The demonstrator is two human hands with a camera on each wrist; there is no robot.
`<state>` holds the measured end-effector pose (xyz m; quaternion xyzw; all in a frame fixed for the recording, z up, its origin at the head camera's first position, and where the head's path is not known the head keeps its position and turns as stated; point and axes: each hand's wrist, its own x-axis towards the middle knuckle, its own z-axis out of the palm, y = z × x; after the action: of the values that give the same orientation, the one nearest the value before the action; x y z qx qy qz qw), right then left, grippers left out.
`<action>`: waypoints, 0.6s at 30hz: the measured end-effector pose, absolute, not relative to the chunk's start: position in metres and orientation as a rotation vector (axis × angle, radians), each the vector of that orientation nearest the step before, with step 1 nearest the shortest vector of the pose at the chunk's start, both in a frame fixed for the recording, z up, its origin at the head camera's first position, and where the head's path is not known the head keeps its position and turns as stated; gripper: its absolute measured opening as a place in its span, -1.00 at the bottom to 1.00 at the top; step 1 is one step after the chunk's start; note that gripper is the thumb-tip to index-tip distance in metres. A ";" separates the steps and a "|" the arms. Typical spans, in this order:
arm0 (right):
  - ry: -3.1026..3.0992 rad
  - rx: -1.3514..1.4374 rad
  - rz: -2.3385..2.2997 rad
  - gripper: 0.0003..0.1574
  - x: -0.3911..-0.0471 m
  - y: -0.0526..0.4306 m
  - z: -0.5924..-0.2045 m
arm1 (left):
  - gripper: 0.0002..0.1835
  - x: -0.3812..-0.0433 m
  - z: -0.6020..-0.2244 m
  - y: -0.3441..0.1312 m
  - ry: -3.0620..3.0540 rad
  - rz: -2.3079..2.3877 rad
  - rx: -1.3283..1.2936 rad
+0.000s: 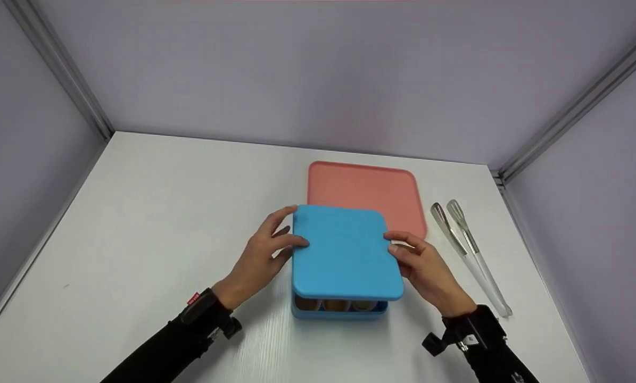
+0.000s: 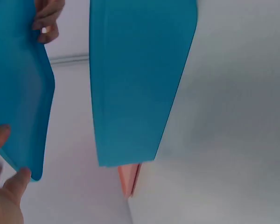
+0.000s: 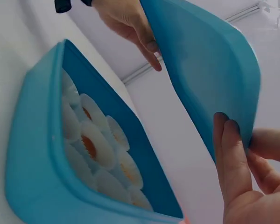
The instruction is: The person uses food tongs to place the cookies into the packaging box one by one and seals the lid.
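A blue lid (image 1: pixel 347 255) is held level above a blue box (image 1: pixel 340 315), apart from its rim. My left hand (image 1: pixel 255 259) grips the lid's left edge, its fingers spread along the side and over the top. On the opposite edge, my right hand (image 1: pixel 425 267) pinches the lid between thumb and fingers. Inside the box, the right wrist view shows several pale cups (image 3: pixel 97 145), some with orange-brown contents; what they hold is unclear. From the head view, most of the box is hidden under the lid.
Behind the box lies a pink tray (image 1: pixel 363 186), partly covered by the lid. Tongs (image 1: pixel 498 299) with metal ends and white handles lie to the right, close to my right forearm. Pale walls (image 1: pixel 296 74) border the white table (image 1: pixel 163 213).
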<state>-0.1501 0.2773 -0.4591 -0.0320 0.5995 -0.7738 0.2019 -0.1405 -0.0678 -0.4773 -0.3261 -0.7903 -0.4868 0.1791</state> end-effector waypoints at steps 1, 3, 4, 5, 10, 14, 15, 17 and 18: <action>1.653 -0.092 -2.171 -0.45 -0.149 0.277 -0.462 | -0.52 -0.139 -0.479 -0.067 -2.244 -1.421 -0.888; 1.623 -0.102 -2.191 -0.36 -0.148 0.277 -0.466 | -0.47 -0.135 -0.483 -0.065 -2.288 -1.533 -0.819; 1.615 -0.104 -2.199 -0.32 -0.147 0.277 -0.467 | -0.45 -0.133 -0.485 -0.064 -2.313 -1.604 -0.789; 1.610 -0.110 -2.201 -0.29 -0.147 0.277 -0.468 | -0.44 -0.131 -0.487 -0.063 -2.330 -1.696 -0.763; 1.769 -0.082 -2.085 -0.24 -0.144 0.276 -0.467 | -0.39 -0.125 -0.490 -0.062 -2.287 -2.190 -0.622; 2.018 -0.083 -1.883 -0.29 -0.139 0.273 -0.458 | -0.36 -0.122 -0.491 -0.061 -2.279 -2.279 -0.580; 2.085 -0.109 -1.829 -0.30 -0.137 0.271 -0.455 | -0.34 -0.122 -0.491 -0.061 -2.302 -2.251 -0.582; 2.204 -0.180 -1.743 -0.34 -0.134 0.268 -0.449 | -0.31 -0.122 -0.492 -0.059 -2.359 -2.186 -0.580; 2.270 -0.229 -1.697 -0.35 -0.133 0.267 -0.447 | -0.31 -0.123 -0.492 -0.059 -2.388 -2.153 -0.572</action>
<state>-0.1334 0.2666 -0.4474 -0.0798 0.7895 -0.5902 0.1483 -0.1228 -0.0586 -0.4925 -0.1748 -0.7298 -0.6581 -0.0619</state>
